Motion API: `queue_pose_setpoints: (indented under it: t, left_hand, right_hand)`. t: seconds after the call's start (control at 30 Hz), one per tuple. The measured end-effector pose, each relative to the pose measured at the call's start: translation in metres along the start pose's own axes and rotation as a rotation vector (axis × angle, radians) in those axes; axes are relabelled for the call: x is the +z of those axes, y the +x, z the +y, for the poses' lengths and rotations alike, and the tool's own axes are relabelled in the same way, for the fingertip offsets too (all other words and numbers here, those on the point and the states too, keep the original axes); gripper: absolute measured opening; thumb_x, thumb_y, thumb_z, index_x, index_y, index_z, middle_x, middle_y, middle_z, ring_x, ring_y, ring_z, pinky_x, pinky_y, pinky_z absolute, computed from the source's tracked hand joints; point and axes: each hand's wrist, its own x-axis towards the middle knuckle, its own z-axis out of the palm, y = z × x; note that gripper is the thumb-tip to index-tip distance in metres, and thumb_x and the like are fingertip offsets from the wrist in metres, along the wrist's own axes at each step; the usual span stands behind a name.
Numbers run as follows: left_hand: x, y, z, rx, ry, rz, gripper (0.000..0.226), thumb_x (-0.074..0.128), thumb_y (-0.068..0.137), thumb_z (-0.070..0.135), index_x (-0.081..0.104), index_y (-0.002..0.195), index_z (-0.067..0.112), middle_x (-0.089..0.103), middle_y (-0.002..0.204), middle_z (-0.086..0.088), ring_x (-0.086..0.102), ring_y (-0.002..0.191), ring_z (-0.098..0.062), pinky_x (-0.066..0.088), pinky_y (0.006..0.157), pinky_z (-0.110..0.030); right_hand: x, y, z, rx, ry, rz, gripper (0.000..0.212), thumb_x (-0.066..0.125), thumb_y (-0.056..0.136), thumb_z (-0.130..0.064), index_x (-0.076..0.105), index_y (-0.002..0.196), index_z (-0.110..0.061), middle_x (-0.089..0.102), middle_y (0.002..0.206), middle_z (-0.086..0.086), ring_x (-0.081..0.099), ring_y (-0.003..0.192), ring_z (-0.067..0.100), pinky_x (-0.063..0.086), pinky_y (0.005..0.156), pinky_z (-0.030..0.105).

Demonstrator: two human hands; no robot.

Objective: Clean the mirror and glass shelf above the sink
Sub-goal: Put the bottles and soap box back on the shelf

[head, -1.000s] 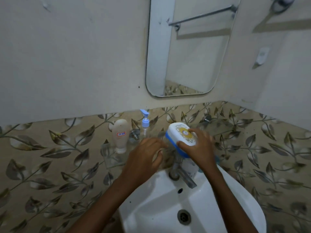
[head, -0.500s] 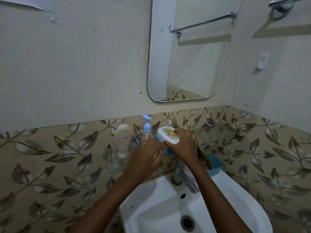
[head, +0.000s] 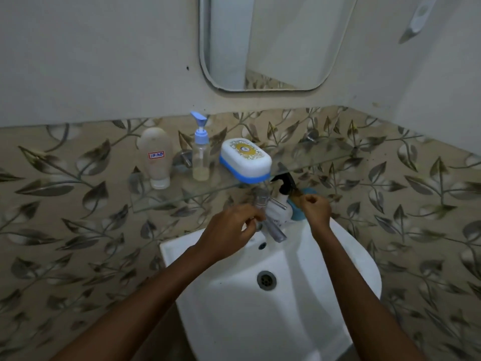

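Observation:
The rounded mirror hangs on the wall above the glass shelf. On the shelf stand a white tube, a small pump bottle and a white and blue soap box, which overhangs the front edge. My left hand is below the shelf with curled fingers against the tap. My right hand is a loose fist beside a white spray bottle with a black trigger. Neither hand visibly holds anything.
The white sink sits under both forearms. A blue dish with something brown in it stands behind the spray bottle. Leaf-patterned tiles cover the lower wall. A small white fitting is on the right wall.
Both hands have let go of the soap box, which now rests on the shelf. They have dropped below the shelf towards the tap. The view has tilted down.

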Motion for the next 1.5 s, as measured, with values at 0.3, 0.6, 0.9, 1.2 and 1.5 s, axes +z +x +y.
queue_pose_setpoints:
  t: [0.3, 0.6, 0.9, 1.2, 1.5]
  left_hand:
    - [0.022, 0.014, -0.007, -0.101, 0.044, -0.129, 0.022, 0.051, 0.088, 0.012, 0.065, 0.103, 0.021, 0.067, 0.105, 0.007, 0.059, 0.091, -0.007, 0.041, 0.070, -0.019]
    - [0.013, 0.034, 0.007, 0.043, -0.033, -0.110, 0.024, 0.053, 0.086, 0.008, 0.068, 0.102, 0.018, 0.070, 0.103, 0.003, 0.061, 0.092, -0.009, 0.048, 0.076, -0.021]
    - [0.001, 0.054, 0.050, 0.256, -0.084, -0.102, 0.022, 0.050, 0.088, 0.009, 0.068, 0.101, 0.015, 0.069, 0.102, 0.001, 0.053, 0.092, 0.002, 0.038, 0.082, -0.006]
    - [-0.046, 0.107, 0.069, 0.297, 0.020, -0.040, 0.027, 0.048, 0.083, 0.017, 0.067, 0.102, 0.015, 0.069, 0.103, -0.002, 0.059, 0.097, -0.018, 0.046, 0.089, -0.036]
    - [-0.087, 0.139, 0.068, 0.334, 0.263, 0.058, 0.025, 0.049, 0.082, 0.022, 0.068, 0.098, 0.022, 0.070, 0.100, 0.004, 0.060, 0.095, -0.018, 0.044, 0.085, -0.040]
  right_hand:
    - [0.051, 0.055, 0.017, 0.053, -0.089, -0.215, 0.033, 0.068, 0.081, -0.007, 0.061, 0.108, 0.011, 0.057, 0.091, 0.011, 0.054, 0.084, 0.022, 0.038, 0.049, 0.018]
    - [0.041, 0.044, 0.024, 0.089, 0.150, -0.102, 0.041, 0.070, 0.078, -0.001, 0.057, 0.116, 0.009, 0.063, 0.117, 0.025, 0.059, 0.109, 0.037, 0.048, 0.091, 0.038]
    - [-0.027, 0.018, 0.028, 0.009, 0.238, 0.114, 0.030, 0.072, 0.079, -0.015, 0.064, 0.101, 0.004, 0.066, 0.094, 0.020, 0.060, 0.085, 0.031, 0.052, 0.070, 0.038]
    - [-0.097, 0.046, -0.059, -0.254, 0.176, 0.196, 0.022, 0.072, 0.080, -0.021, 0.066, 0.097, -0.008, 0.063, 0.079, 0.006, 0.057, 0.069, 0.018, 0.047, 0.054, 0.023]
    - [-0.105, 0.125, -0.136, -0.364, 0.221, 0.208, 0.035, 0.070, 0.081, -0.025, 0.063, 0.104, 0.001, 0.061, 0.091, 0.012, 0.056, 0.076, 0.026, 0.049, 0.058, 0.032]
